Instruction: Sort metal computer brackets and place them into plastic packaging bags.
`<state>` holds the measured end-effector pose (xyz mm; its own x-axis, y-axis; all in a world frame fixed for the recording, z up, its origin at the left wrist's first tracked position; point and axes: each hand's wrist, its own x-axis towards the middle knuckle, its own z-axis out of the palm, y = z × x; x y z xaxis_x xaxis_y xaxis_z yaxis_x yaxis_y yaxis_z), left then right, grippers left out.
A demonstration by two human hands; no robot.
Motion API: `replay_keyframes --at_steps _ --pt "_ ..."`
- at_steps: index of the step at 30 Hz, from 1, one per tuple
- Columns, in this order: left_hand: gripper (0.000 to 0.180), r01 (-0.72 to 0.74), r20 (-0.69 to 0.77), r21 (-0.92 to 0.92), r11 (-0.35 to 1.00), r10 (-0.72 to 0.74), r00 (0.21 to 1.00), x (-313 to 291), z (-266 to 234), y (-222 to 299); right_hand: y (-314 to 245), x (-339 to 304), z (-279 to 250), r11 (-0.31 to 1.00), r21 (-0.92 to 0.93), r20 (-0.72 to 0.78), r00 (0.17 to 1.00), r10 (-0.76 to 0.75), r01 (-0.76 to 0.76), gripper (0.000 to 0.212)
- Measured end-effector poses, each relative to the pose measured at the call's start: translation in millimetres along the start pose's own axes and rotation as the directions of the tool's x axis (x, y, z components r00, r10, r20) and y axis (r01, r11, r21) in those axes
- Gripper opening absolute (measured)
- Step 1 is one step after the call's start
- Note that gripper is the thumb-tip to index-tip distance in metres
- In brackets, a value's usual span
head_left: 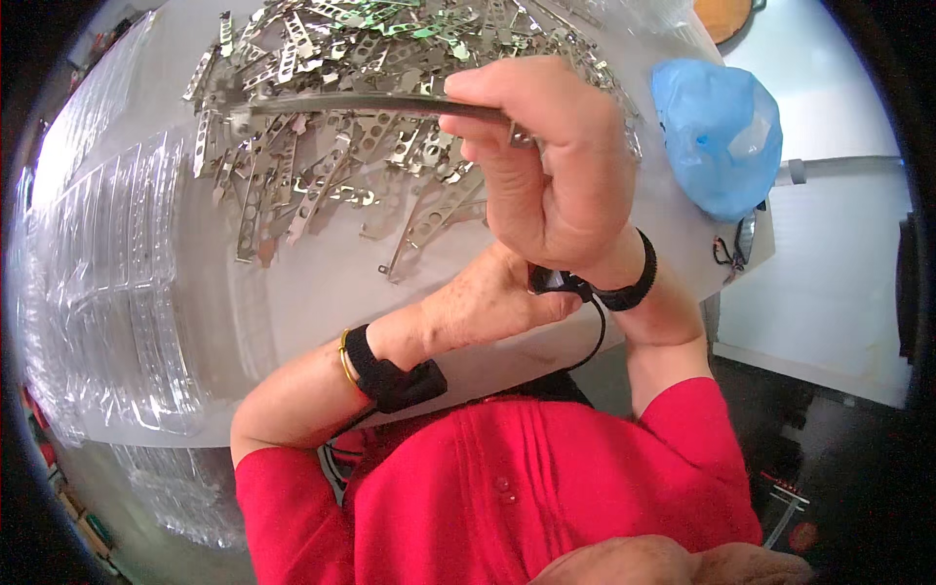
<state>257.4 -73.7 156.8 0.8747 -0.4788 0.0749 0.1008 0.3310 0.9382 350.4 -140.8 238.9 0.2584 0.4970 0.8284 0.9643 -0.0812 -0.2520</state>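
My right hand (pixel 556 156) is raised over the table, its thumb and forefinger pinching one end of a thin metal strip (pixel 370 103). The strip is seen edge-on and reaches out to the left, where its far end blurs. Below, my left hand (pixel 487 297) lies at the right wrist, beside a small black device (pixel 556 280) on the wristband. Its thumb shows, while its other fingers are hidden behind my right hand. Under the held strip spreads a loose pile of flat metal strips with holes (pixel 322 171), some lying singly toward me.
Clear plastic trays (pixel 107 283) are stacked along the left of the white table (pixel 312 312). A blue plastic bag (pixel 721 136) sits at the right edge, with dark cables (pixel 726 255) below it. A round wooden item (pixel 723 15) shows at the far right.
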Motion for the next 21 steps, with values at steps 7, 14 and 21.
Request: replay_keyframes --at_steps 7,14,21 --pt "0.037 -0.034 0.061 -0.008 0.999 0.035 0.998 -0.2 1.8 -6.4 7.2 6.9 0.2 0.946 -0.241 0.043 0.977 -0.21 0.215 0.019" --pt "0.055 -0.064 0.046 -0.083 0.995 0.068 0.997 1.2 4.3 -14.1 -8.2 1.6 7.7 0.6 0.455 0.136 0.718 0.683 -0.657 0.013" --pt "0.058 -0.007 0.044 -0.112 0.994 0.012 0.999 1.6 7.4 -12.2 -2.3 -0.8 4.2 0.504 0.54 0.171 0.674 0.719 -0.674 0.014"
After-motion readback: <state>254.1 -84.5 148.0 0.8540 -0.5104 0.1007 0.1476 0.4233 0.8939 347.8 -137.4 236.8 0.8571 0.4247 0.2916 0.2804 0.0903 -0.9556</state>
